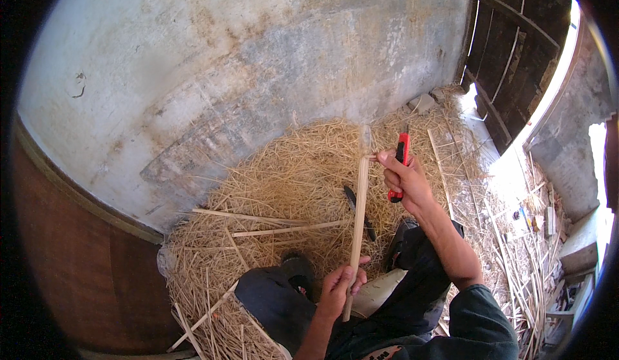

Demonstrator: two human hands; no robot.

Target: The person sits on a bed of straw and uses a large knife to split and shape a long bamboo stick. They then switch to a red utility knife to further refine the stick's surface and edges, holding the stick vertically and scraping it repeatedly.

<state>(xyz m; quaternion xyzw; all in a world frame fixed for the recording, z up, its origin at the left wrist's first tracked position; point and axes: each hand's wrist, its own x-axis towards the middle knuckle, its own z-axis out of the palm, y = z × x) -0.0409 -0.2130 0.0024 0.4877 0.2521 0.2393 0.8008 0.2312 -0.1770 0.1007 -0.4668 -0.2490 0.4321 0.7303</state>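
Observation:
A slim bundle of pale bamboo strips point(359, 221) stands nearly upright in front of me. My left hand point(338, 288) is closed around its lower part, above my lap. Beside its upper end, my right hand point(407, 180) holds a red and black utility knife point(402, 148), its tip pointing up and away. The thumb and forefinger of that hand pinch something thin and reddish against the bundle; it is too small to name. Behind the bundle, a dark, long-bladed tool point(369, 226) lies on the straw, partly hidden.
Straw-like shavings point(284, 166) cover the floor around my legs. Loose bamboo strips point(290, 229) lie on them to the left, and more strips lie at right. A stained wall point(258, 70) rises ahead, with a dark wooden door point(516, 57) at far right.

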